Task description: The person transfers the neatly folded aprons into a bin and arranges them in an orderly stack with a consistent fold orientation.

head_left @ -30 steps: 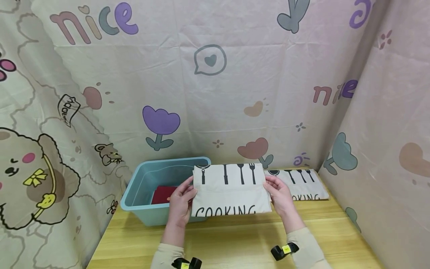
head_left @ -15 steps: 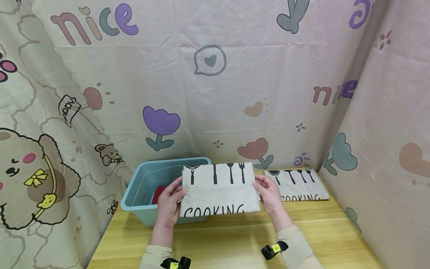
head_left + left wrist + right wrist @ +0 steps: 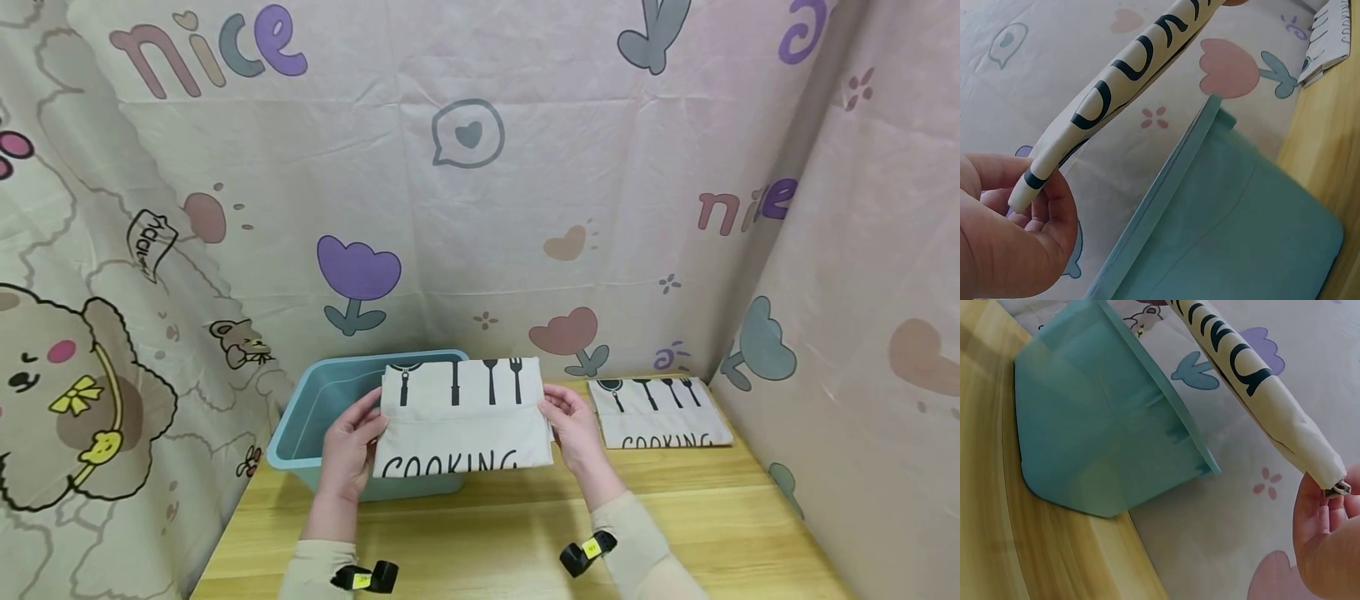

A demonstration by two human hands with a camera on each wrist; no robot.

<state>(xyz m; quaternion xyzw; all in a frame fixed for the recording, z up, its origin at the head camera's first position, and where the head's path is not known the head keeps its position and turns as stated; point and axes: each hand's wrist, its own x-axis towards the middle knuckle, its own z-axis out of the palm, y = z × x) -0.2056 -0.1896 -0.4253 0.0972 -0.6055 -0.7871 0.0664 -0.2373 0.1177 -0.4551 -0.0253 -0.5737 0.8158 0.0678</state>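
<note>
1. Head view: the left hand point(image 3: 347, 454) and right hand point(image 3: 573, 427) pinch the folded cloth point(image 3: 461, 425) by both ends, up near the blue box point(image 3: 303, 425). Dipping low could bump it.
2. Left wrist: a loose pinch could drop that end.
3. Right wrist: layers poke out, so they might unfold; fingertips are partly hidden.

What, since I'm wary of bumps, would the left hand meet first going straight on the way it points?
The left hand would first meet the cloth it grips. Past that, the line seems to cross above the bin toward the curtain, though depth is unclear.
</note>
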